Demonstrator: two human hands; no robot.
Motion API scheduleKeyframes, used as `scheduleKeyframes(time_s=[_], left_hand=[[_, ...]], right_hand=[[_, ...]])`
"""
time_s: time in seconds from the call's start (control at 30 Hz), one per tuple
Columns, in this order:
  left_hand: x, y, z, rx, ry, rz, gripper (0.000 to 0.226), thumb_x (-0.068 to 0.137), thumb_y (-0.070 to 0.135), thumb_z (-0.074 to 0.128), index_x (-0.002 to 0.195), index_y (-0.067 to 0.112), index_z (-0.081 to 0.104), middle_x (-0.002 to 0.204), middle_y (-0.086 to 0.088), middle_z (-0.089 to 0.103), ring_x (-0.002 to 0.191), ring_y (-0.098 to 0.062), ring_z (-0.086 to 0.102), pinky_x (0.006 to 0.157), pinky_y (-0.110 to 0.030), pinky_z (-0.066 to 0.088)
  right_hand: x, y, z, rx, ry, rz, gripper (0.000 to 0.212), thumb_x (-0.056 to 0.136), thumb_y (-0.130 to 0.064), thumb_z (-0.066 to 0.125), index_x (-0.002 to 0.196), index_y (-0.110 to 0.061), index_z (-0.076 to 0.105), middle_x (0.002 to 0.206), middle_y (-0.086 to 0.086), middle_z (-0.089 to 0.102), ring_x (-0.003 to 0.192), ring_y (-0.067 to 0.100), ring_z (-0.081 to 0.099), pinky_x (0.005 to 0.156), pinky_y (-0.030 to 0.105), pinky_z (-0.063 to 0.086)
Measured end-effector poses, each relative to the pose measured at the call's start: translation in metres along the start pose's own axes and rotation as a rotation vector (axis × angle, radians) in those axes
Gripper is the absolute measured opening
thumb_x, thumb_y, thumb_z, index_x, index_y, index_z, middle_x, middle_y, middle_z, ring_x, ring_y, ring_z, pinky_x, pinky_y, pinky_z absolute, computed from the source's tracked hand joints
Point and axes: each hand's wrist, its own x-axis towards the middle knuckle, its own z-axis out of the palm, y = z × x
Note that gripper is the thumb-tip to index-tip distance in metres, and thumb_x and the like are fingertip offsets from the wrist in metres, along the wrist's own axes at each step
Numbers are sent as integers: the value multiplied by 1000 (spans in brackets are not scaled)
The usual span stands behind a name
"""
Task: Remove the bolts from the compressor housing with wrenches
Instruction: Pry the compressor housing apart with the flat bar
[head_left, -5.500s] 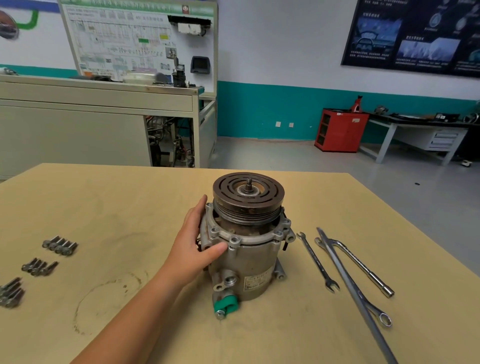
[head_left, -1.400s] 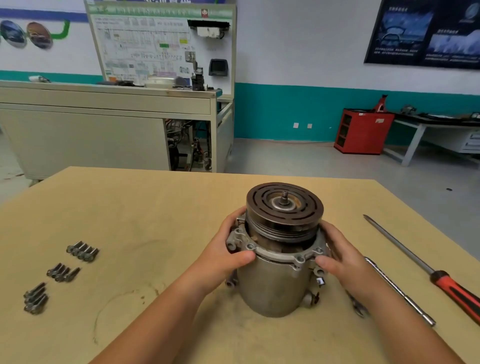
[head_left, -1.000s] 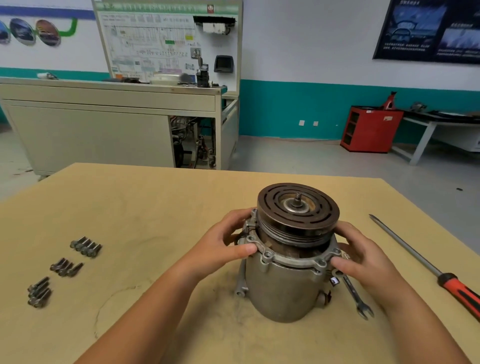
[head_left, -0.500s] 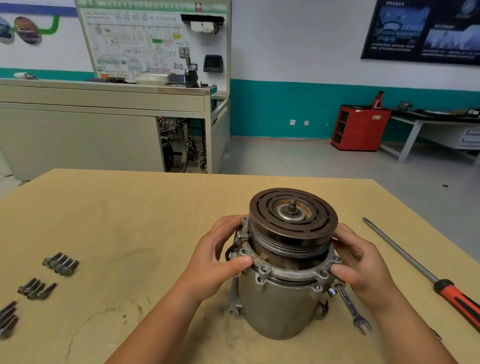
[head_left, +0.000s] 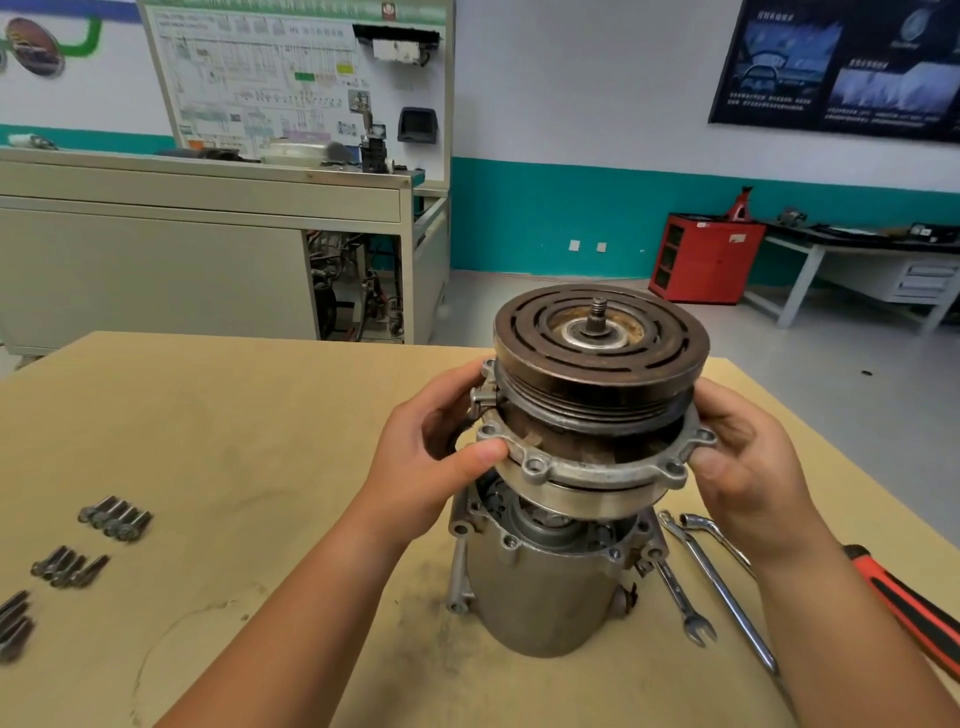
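Head view: the left hand (head_left: 441, 457) and the right hand (head_left: 748, 467) each grip one side of the compressor's top cover (head_left: 592, 475) (the ring with bolt holes, under the dark pulley (head_left: 597, 364)), with thumbs and fingers curled round its rim. They hold it just above the compressor housing (head_left: 545, 597), which stands upright on the table (head_left: 260, 441). Loose bolts (head_left: 115, 517) lie in small groups far to the left. An open-end wrench (head_left: 678, 597) lies just right of the housing.

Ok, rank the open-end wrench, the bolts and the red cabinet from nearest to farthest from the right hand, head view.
From the right hand, gripping the pulley cover:
1. The open-end wrench, on the table just below it.
2. The bolts, across the table at the left.
3. The red cabinet, far back across the room.
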Motion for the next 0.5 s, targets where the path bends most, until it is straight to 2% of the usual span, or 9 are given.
scheduleKeyframes(time_s=[0.1, 0.17, 0.27, 0.33, 0.4, 0.5], left_hand=[[-5, 2, -1, -9, -2, -35, 79, 65, 62, 76, 124, 13, 54, 117, 1, 68, 115, -17, 61, 91, -25, 48], [-8, 4, -4, -4, 10, -43, 82, 65, 62, 76, 125, 11, 54, 118, -1, 68, 115, -20, 61, 92, -28, 48], [-11, 12, -14, 15, 23, -33, 93, 65, 63, 76, 130, 1, 51, 122, -11, 65, 118, -28, 58, 97, -42, 47], [-13, 22, -24, 39, 31, -16, 100, 64, 64, 76, 131, -4, 49, 124, -19, 62, 118, -35, 57, 97, -54, 46], [-18, 34, -37, 56, 43, -10, 103, 63, 65, 76, 131, -8, 48, 123, -24, 60, 117, -40, 55, 97, -62, 41], [-30, 50, -61, 62, 47, -46, 102, 63, 64, 75, 130, -7, 49, 124, -24, 60, 120, -40, 53, 105, -60, 37]], right_hand=[[-4, -2, 5, -7, 6, -22, 62, 63, -29, 66, 122, -12, 61, 121, 8, 65, 117, 28, 57, 96, 36, 48], [-5, -6, 9, -15, 3, -24, 63, 62, -29, 66, 122, -10, 59, 121, 10, 64, 117, 30, 57, 98, 38, 47], [-5, -12, 20, -14, 5, -19, 70, 63, -32, 70, 125, -5, 55, 122, 13, 63, 117, 31, 56, 98, 40, 47], [-3, -18, 31, 1, 3, -20, 70, 64, -29, 65, 127, 0, 52, 122, 16, 62, 117, 32, 56, 99, 42, 47], [-1, -25, 47, 13, -13, -23, 65, 66, -28, 64, 125, -2, 54, 122, 15, 63, 116, 31, 57, 98, 40, 47], [-1, -31, 77, 31, -29, -5, 54, 67, -30, 64, 118, -12, 61, 118, 10, 66, 114, 28, 60, 94, 35, 49]])
